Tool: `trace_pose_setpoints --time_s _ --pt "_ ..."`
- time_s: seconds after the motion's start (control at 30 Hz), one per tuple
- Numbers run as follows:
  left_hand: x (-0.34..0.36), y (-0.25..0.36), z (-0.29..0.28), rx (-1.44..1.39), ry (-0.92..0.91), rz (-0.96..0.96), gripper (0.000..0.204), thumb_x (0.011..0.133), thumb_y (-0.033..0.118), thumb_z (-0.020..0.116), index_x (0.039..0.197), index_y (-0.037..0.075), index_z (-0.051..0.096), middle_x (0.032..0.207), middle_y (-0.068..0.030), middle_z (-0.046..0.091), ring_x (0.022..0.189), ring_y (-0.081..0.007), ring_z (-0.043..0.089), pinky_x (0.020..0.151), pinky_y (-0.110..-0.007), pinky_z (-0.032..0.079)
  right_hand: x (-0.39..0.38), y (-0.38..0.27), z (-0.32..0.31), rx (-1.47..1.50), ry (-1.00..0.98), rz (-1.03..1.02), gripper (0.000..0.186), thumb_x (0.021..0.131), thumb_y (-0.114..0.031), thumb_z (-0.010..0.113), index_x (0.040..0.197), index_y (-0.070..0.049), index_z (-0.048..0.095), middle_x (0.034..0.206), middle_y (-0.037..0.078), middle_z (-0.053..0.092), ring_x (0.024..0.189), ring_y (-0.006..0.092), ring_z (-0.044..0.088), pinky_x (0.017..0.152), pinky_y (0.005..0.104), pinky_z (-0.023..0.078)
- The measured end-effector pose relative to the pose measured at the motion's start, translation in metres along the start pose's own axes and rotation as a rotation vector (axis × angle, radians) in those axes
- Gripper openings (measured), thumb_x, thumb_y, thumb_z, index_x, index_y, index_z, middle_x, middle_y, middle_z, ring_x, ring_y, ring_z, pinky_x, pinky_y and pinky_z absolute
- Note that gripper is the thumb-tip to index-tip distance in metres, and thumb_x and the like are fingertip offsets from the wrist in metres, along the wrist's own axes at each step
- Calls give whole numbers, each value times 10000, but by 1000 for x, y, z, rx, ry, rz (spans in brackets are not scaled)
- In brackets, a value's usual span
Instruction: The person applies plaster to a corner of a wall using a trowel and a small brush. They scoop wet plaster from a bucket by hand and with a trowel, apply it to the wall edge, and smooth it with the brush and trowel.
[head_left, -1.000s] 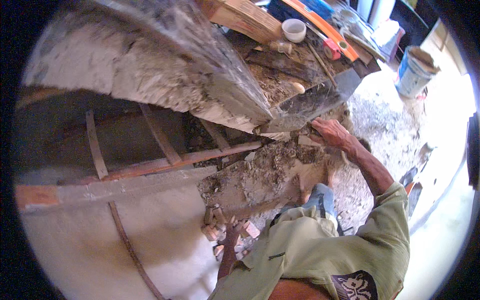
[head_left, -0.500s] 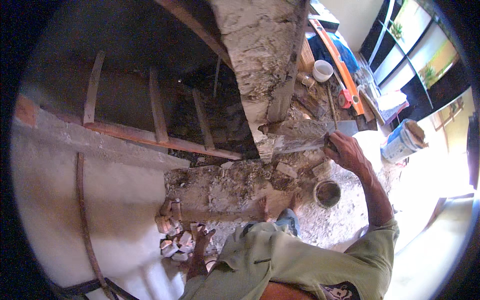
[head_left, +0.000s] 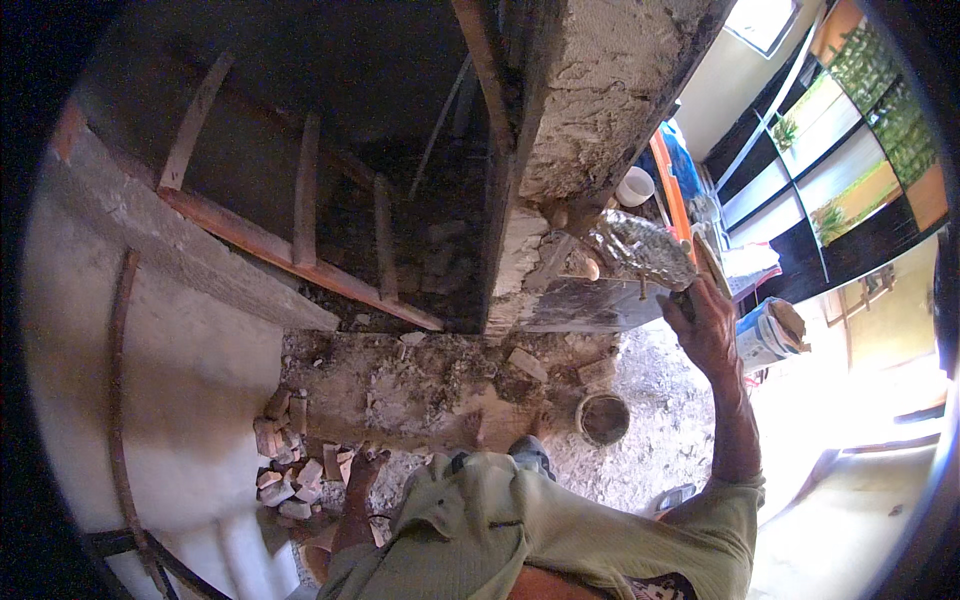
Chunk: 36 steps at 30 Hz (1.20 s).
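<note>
Raised at the right, my right hand (head_left: pixel 708 325) is closed around the end of a flat tool smeared with grey mortar (head_left: pixel 645 250); its exact kind is hard to make out. That tool lies close to the lower end of a rough plastered wall edge (head_left: pixel 590 105), above a grey ledge (head_left: pixel 590 310). My left hand (head_left: pixel 366 468) hangs low beside a heap of broken bricks (head_left: pixel 300 475), its fingers loosely apart and nothing visible in them. On the floor in front of me stands a round bucket (head_left: pixel 603 418) with greyish contents.
A ladder-like wooden frame (head_left: pixel 255 237) spans the dark opening at left. An orange spirit level (head_left: pixel 670 185) and a white tub (head_left: pixel 635 187) are at the far right. A white-and-blue pail (head_left: pixel 768 333) stands near the bright window. Rubble covers the floor (head_left: pixel 400 375).
My view has shifted, so the wall edge appears farther right. My right hand has moved with the tool, which is now turned to show a mortar-covered face. My left hand still hangs by the bricks.
</note>
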<state>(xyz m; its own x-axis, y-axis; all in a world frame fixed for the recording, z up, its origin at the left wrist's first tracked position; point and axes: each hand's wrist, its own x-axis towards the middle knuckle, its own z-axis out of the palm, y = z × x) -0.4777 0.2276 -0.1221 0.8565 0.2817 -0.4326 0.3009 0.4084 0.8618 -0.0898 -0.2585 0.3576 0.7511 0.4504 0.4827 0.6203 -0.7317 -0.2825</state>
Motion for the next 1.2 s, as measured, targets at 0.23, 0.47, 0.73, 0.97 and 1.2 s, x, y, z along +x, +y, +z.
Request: trace_pose_setpoints --time_s 0.23,0.47,0.73,0.97,1.2 --pt "-2 -3 -2 349 153 -210 636 823 22 707 1388 16 416 1349 -130 516 1227 -207 495 989 -319 433 -3 -5 -21 -60 126 -16 374 833 -24 695 1189 3 585 969 140 657 699 158 633 614 294 510" --pt "2 9 13 509 157 -214 640 852 89 683 1412 9 384 1381 -140 478 1252 -232 477 1010 -333 418 -69 6 15 153 -31 229 284 816 -90 735 1056 -23 597 717 53 550 571 125 525 523 305 439" --pt "30 63 98 395 162 -78 654 886 166 656 1439 1 347 1417 -152 436 1280 -260 457 1033 -349 401 -125 79 93 261 -362 180 228 812 -156 723 879 -11 561 763 150 568 642 331 577 580 412 454" --pt "-27 12 123 226 155 -235 814 840 172 729 1471 -42 262 1331 -149 506 1187 -192 515 972 -313 432 -113 154 146 364 -481 31 258 807 -175 695 949 -15 552 834 194 590 759 419 594 642 462 465" --pt "-119 -51 170 315 412 -395 750 830 172 750 1424 -56 353 1050 -68 579 963 -159 528 853 -305 448 -87 185 181 408 -571 -99 281 826 -240 674 935 -8 561 834 203 592 761 420 591 653 471 461"
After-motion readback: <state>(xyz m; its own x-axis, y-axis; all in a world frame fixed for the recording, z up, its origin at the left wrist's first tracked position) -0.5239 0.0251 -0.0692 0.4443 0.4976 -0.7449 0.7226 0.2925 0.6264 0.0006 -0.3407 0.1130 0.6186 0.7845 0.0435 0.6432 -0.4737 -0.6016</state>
